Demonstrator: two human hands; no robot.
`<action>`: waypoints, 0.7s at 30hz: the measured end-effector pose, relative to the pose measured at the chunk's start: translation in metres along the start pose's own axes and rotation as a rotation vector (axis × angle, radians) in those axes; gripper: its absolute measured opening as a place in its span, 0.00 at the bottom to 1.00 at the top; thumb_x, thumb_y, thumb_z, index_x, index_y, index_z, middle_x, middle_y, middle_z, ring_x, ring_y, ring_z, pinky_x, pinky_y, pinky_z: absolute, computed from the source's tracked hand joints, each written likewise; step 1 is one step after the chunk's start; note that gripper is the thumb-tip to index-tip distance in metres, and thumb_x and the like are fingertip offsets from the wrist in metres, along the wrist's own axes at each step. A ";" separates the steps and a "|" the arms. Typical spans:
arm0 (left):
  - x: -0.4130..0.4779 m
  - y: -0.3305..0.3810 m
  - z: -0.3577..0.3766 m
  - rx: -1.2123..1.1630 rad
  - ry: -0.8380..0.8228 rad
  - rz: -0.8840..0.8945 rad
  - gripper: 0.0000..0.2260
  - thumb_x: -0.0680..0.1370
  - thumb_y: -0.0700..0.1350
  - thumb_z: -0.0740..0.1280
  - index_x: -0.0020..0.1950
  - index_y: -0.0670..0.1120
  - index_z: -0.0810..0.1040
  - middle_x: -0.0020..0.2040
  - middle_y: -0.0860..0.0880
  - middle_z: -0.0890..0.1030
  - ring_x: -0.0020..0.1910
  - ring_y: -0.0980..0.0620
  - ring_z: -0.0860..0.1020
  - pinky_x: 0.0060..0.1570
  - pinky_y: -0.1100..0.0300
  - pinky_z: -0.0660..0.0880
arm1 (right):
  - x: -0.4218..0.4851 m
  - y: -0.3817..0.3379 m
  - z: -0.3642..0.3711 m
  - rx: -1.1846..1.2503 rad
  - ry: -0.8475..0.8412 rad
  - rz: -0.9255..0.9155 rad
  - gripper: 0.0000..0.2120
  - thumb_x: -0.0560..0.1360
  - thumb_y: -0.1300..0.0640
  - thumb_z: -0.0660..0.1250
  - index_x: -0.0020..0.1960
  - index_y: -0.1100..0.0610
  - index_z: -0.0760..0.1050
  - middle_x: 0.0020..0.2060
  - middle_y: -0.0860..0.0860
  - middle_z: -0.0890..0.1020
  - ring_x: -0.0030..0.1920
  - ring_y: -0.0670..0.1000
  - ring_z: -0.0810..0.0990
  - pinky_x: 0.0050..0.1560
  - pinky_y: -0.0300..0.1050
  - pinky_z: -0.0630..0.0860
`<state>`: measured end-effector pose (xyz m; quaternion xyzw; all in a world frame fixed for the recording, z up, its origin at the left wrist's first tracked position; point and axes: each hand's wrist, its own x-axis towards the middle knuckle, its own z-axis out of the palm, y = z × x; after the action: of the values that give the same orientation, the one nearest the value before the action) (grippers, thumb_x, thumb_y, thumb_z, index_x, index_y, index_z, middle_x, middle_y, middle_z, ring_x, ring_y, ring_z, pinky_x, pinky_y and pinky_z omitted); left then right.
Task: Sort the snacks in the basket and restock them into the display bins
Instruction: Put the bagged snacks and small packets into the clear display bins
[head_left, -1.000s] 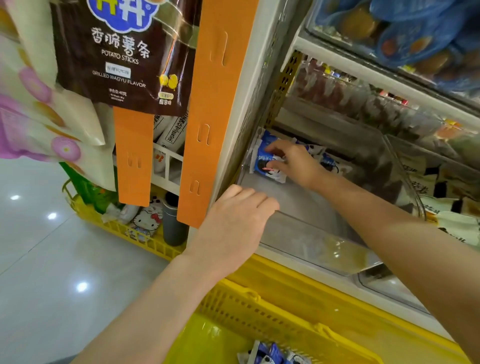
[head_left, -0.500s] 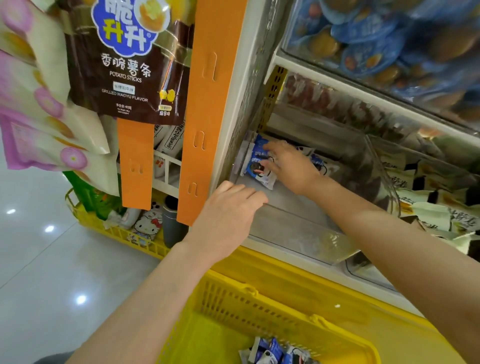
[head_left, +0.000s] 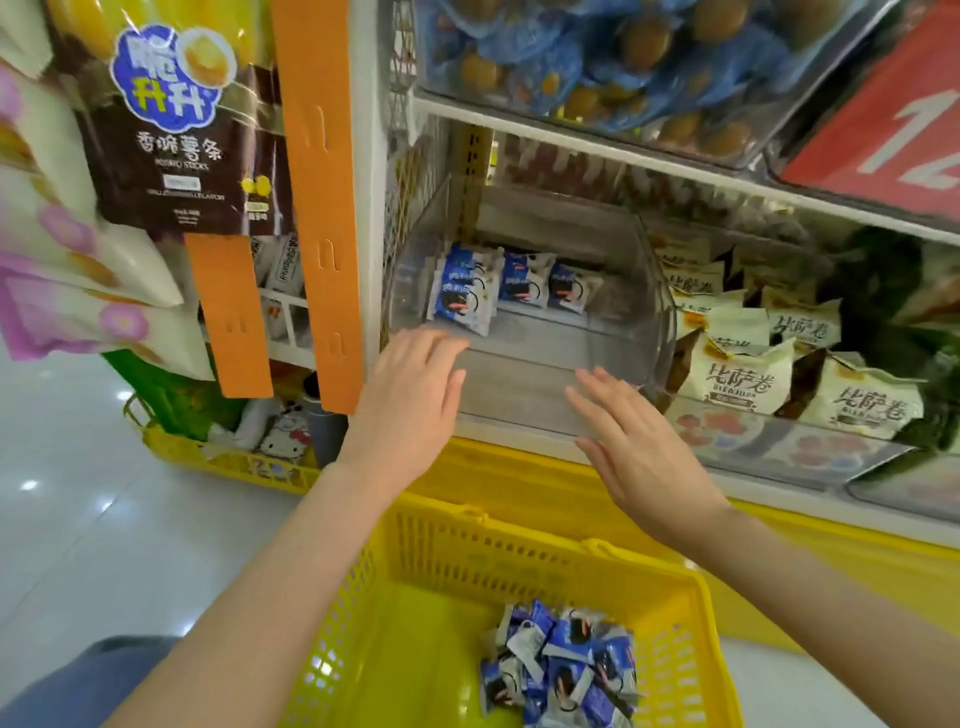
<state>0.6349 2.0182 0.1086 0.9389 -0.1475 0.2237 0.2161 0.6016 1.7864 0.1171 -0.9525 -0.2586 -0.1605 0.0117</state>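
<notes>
Restocking is underway, we judge. Our left hand (head_left: 410, 400) and right hand (head_left: 639, 447) hover released, empty, before the clear bin (head_left: 519, 364); snack packets (head_left: 566, 670) lie in the yellow basket (head_left: 467, 561), next to collect.

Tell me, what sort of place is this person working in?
Most likely a snack shop or convenience store: a clear display bin holding wrapped snacks on a shelf, a potato sticks bag hanging beside it, and a yellow shopping basket of blue packets below.
</notes>
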 end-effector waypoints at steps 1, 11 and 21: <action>-0.008 0.006 0.000 -0.028 0.028 -0.011 0.16 0.79 0.46 0.55 0.65 0.45 0.71 0.63 0.46 0.72 0.65 0.49 0.68 0.64 0.60 0.59 | -0.013 0.000 0.004 0.006 0.033 0.001 0.17 0.78 0.58 0.63 0.65 0.63 0.72 0.63 0.59 0.75 0.64 0.58 0.74 0.67 0.52 0.66; -0.107 0.040 0.112 -0.036 -0.506 -0.002 0.15 0.81 0.47 0.52 0.67 0.48 0.66 0.61 0.51 0.69 0.60 0.54 0.67 0.62 0.61 0.62 | -0.135 -0.014 0.137 0.301 -0.498 0.504 0.15 0.82 0.53 0.50 0.67 0.53 0.65 0.63 0.50 0.70 0.62 0.50 0.70 0.59 0.41 0.68; -0.170 0.026 0.235 -0.176 -1.048 -0.290 0.20 0.81 0.48 0.56 0.73 0.44 0.59 0.67 0.43 0.70 0.62 0.45 0.71 0.60 0.54 0.69 | -0.209 -0.023 0.209 0.370 -0.955 0.736 0.30 0.80 0.46 0.56 0.76 0.56 0.49 0.71 0.54 0.61 0.70 0.55 0.61 0.69 0.45 0.62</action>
<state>0.5628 1.9161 -0.1544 0.9136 -0.1227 -0.3189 0.2203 0.4820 1.7261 -0.1475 -0.9278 0.0860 0.3446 0.1141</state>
